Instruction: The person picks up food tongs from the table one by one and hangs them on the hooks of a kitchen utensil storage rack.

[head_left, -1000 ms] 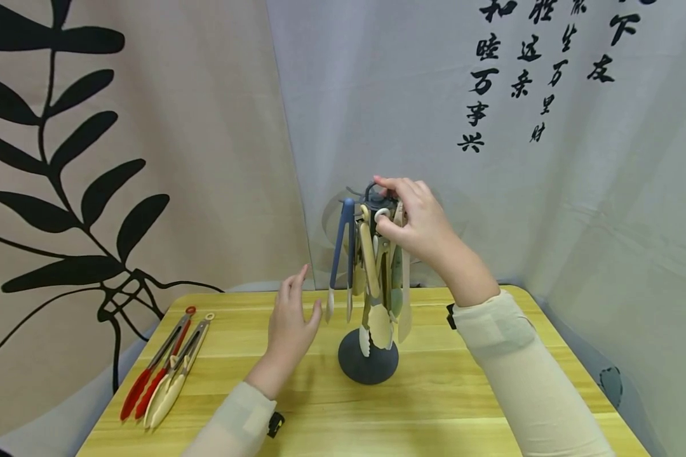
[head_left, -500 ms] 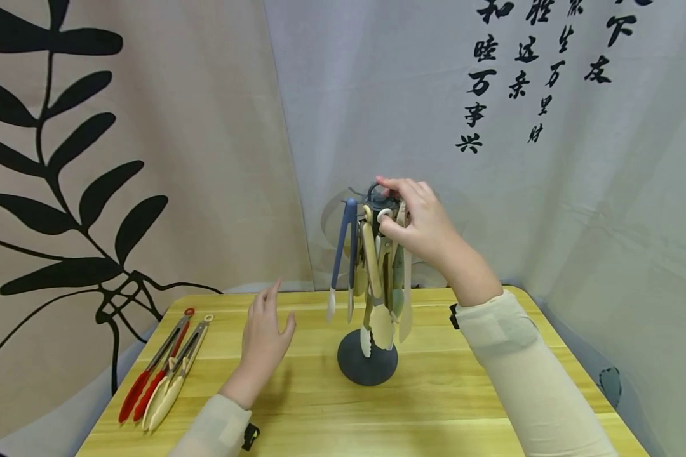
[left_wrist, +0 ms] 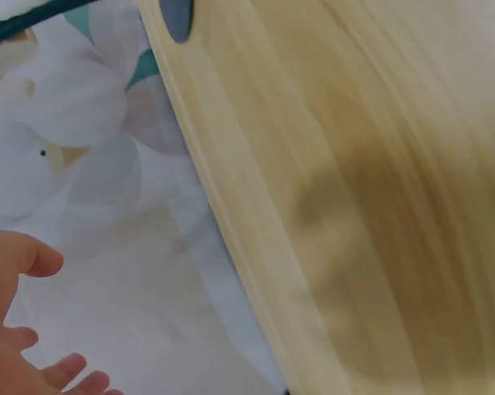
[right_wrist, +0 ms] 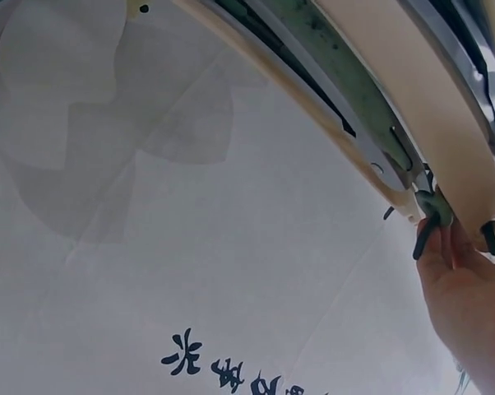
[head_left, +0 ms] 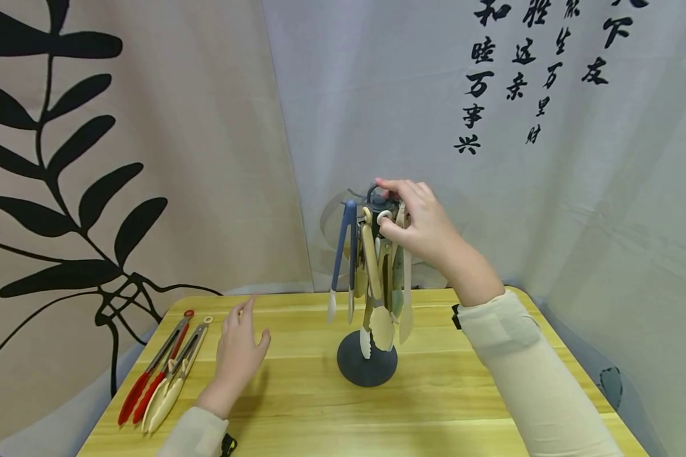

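A dark utensil stand (head_left: 368, 360) with a round base stands on the table, hung with several tongs. Its blue tongs (head_left: 343, 247) hang on the left, cream tongs (head_left: 371, 266) in front and green tongs (head_left: 398, 279) behind on the right. My right hand (head_left: 420, 219) grips the top of the stand, thumb at a white ring (head_left: 384, 216) and fingers over the top. In the right wrist view, the right hand (right_wrist: 469, 304) is at the hooks. My left hand (head_left: 241, 355) is over the table between the stand and the loose tongs, fingers extended, holding nothing.
Red tongs (head_left: 154, 371) and another cream pair (head_left: 177, 377) lie side by side on the left of the wooden table (head_left: 434, 406). A printed cloth (head_left: 377, 95) with dark characters and leaf shapes hangs behind the table's far edge.
My left hand has moved left, away from the stand and toward the loose tongs. The right hand stays at the top of the stand, and the hanging tongs have barely shifted.
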`<state>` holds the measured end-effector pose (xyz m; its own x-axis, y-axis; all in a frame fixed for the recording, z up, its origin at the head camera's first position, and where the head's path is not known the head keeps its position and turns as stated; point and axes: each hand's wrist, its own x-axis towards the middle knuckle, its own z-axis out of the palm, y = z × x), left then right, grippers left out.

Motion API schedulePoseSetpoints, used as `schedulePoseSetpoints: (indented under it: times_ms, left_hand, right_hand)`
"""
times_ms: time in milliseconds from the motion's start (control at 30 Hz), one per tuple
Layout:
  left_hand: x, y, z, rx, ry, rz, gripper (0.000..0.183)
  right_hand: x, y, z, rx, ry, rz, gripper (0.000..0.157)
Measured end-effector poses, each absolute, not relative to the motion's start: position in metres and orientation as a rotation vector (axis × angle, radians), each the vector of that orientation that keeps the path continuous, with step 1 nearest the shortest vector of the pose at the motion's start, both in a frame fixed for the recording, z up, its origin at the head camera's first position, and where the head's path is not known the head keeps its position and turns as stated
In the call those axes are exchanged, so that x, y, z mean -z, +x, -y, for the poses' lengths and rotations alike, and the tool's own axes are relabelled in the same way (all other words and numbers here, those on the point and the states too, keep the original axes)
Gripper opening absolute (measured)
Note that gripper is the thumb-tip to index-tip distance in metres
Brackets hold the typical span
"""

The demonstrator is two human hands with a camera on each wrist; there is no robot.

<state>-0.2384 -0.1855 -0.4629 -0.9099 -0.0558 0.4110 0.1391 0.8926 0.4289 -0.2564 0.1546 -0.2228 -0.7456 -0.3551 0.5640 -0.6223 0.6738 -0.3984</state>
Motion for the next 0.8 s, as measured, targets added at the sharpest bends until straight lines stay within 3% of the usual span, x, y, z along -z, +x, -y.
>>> schedulePoseSetpoints:
  times_ms: [800]
  left_hand:
    - [0.484, -0.225, 0.254, 0.552, 0.141, 2.798, 0.079]
  right_hand:
    - [0.221, -0.259, -0.159, -0.820, 0.794, 2.440, 0.059]
